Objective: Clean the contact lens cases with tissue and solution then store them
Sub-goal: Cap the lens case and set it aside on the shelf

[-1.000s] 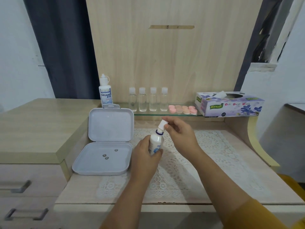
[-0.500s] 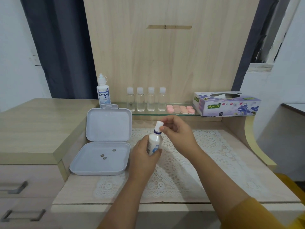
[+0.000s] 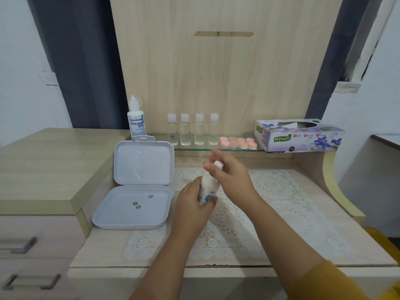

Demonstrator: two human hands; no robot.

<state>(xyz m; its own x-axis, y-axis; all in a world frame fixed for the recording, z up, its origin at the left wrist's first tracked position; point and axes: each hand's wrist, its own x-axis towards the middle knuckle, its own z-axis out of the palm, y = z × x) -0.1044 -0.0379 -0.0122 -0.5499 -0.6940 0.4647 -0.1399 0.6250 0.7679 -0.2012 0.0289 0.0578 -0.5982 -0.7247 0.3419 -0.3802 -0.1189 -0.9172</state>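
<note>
Lower centre of the frame: the left hand (image 3: 192, 202) grips the body of a small white solution bottle (image 3: 208, 188), fingers curled round it, holding it roughly upright above the lace mat (image 3: 281, 204). Just above it, the right hand (image 3: 229, 176) pinches the bottle's white cap (image 3: 218, 165) at the nozzle; whether the cap is seated or loose cannot be told.

Risk, judged: if the left hand squeezes while the cap is off or loose, solution could spurt onto the mat, and a cap pinched this lightly could slip and roll off the desk edge.

Left of centre: an open grey storage box (image 3: 132, 208) lies flat, its lid standing upright behind it. Three small round items (image 3: 138, 203) rest on its floor, too small to identify. A careless sweep of the left forearm could knock the box or scatter them.

Far, centre to right, on the glass shelf (image 3: 194, 148): the pink contact lens cases (image 3: 238, 142) sit in a cluster, untouched, between four clear vials (image 3: 192, 129) and the tissue box (image 3: 298, 136). A second bottle (image 3: 136, 120) stands at the shelf's left end. Reaching over for the cases could topple the vials, which stand close together.
</note>
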